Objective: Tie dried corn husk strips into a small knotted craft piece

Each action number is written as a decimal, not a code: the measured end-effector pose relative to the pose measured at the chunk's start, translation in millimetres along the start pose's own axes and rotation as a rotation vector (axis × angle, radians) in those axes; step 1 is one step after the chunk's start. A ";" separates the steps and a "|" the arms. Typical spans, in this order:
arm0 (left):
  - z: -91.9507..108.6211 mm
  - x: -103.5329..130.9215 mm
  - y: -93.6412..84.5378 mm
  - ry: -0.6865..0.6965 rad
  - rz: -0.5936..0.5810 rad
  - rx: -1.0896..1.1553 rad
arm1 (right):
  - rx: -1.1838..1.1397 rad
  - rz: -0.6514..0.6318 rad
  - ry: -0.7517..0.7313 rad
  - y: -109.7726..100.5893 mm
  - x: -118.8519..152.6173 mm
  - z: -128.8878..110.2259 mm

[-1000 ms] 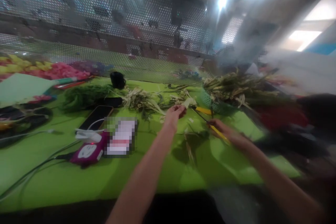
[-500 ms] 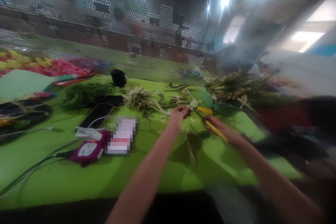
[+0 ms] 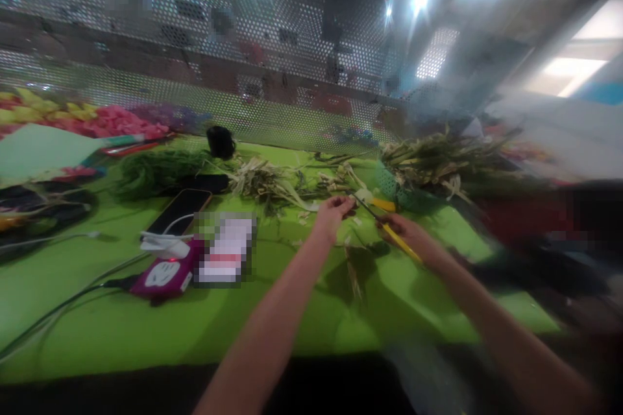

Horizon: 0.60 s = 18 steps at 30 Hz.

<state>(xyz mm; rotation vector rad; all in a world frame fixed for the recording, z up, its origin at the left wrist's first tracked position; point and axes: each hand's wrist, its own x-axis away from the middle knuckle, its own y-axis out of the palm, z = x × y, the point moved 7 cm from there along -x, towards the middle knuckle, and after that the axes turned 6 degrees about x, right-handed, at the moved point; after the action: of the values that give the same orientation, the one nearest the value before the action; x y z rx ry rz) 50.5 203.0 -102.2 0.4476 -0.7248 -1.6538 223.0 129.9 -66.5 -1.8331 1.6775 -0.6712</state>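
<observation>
My left hand (image 3: pixel 337 207) is closed in a pinch over the green table, its fingertips on a small pale piece that is too blurred to name. Just to the right, my right hand (image 3: pixel 402 233) grips a yellow-handled tool (image 3: pixel 403 243) with a thin dark tip. That tip points at the left fingertips; whether it touches the piece I cannot tell. A second yellow piece (image 3: pixel 384 205) shows behind the right hand, and its link to the tool is unclear. Pale dried plant scraps (image 3: pixel 353 175) lie beyond the hands, and a dry leaf (image 3: pixel 353 272) lies nearer.
At right, a green basket (image 3: pixel 388 185) holds dried stalks (image 3: pixel 438 155). A pale dried bunch (image 3: pixel 263 178) and green fluffy material (image 3: pixel 156 172) lie further left. Phones (image 3: pixel 180 211), a purple power block (image 3: pixel 168 275) and cables occupy the left side. A perforated screen (image 3: pixel 292 78) stands behind.
Both hands stay almost in place. The tool's tip and the right hand have shifted only very slightly beside the left fingertips.
</observation>
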 end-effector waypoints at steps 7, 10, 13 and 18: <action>2.4 -0.2 0.1 0.012 -0.026 -0.015 | 0.091 0.114 -0.021 -13.9 -0.8 18.0; 7.4 2.8 0.2 0.034 -0.022 -0.015 | 0.376 0.170 0.027 -30.7 -3.6 41.3; 11.0 5.4 0.0 0.048 -0.005 -0.014 | 0.659 0.176 0.026 -45.7 -3.0 55.4; 10.9 5.6 0.6 0.059 0.002 -0.017 | 0.788 0.139 -0.087 -47.8 -3.3 34.7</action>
<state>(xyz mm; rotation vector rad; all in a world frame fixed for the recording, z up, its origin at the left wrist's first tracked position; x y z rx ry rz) 42.7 199.8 -93.3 0.4808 -0.6668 -1.6375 280.9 138.5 -58.1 -1.1536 1.2097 -0.9941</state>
